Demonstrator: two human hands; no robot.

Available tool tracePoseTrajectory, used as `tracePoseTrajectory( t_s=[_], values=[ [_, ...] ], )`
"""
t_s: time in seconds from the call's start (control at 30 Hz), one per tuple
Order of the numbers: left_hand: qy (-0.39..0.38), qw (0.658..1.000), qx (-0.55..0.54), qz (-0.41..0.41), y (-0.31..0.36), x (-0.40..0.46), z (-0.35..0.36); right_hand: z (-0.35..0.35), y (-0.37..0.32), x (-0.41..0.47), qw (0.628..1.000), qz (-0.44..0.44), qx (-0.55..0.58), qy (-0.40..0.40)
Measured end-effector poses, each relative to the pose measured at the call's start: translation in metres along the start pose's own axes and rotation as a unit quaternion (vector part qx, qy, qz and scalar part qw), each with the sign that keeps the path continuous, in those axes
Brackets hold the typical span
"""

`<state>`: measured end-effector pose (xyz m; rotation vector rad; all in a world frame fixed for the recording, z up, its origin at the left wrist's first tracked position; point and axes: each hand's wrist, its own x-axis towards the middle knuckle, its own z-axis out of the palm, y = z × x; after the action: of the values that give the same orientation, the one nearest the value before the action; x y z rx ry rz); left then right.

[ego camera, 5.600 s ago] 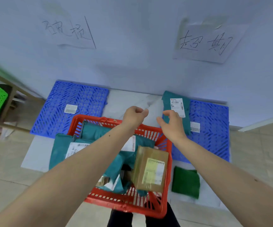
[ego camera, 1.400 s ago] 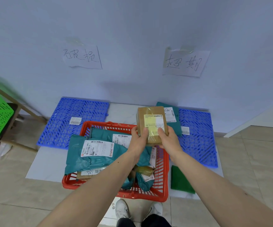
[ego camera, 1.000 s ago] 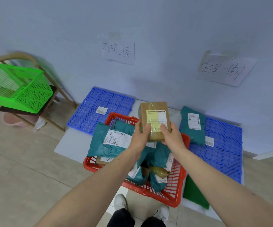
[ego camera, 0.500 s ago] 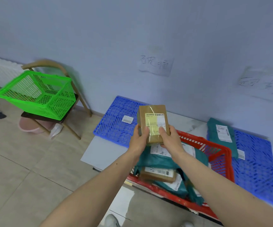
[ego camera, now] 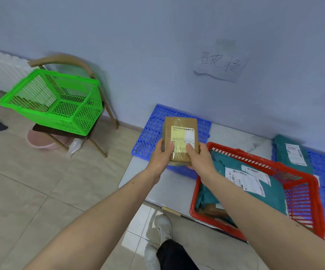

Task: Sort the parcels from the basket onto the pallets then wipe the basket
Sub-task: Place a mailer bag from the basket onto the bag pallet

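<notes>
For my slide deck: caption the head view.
Both hands, left hand and right hand, hold a brown box parcel in front of the blue pallet, beside the red basket.

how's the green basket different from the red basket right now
The green plastic mesh basket sits raised on a wooden chair, tilted; the red plastic mesh basket rests low on the white floor mat by the blue pallets. Nothing shows inside the green basket, while the red basket holds teal mailer parcels with white labels. The green basket stands off to the left, the red basket on the right. Both are open-topped mesh plastic baskets.
</notes>
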<state>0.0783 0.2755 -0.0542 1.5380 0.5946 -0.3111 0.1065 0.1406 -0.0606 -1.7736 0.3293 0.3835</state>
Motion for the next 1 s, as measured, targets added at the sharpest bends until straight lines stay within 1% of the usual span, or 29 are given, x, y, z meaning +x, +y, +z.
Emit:
tracePoseTrajectory(
  t_s=[0.13,0.23,0.33,0.57,0.67,0.83,1.0],
  values=[
    [-0.016,1.0,0.011,-0.003,0.012,0.035,-0.018,0.023,-0.005,0.036,1.0,0.016,-0.005,0.011],
    [-0.012,1.0,0.026,-0.007,0.027,0.067,-0.025,0.039,-0.012,0.069,1.0,0.026,-0.001,0.012],
    [-0.007,0.998,0.057,-0.03,0.035,0.105,-0.034,0.055,-0.02,0.1,0.999,0.046,0.006,0.008],
    [-0.008,0.999,0.029,-0.033,0.058,0.176,-0.067,0.1,-0.03,0.168,0.997,0.075,-0.01,0.019],
    [-0.005,0.999,0.028,-0.037,0.052,0.213,-0.081,0.124,-0.026,0.195,0.995,0.093,-0.003,0.027],
    [-0.061,0.996,0.035,-0.051,0.029,0.277,-0.104,0.162,-0.006,0.241,0.99,0.128,0.009,0.053],
    [-0.078,0.994,0.054,-0.052,0.005,0.343,-0.109,0.188,0.024,0.295,0.986,0.15,0.014,0.072]
  ],
)
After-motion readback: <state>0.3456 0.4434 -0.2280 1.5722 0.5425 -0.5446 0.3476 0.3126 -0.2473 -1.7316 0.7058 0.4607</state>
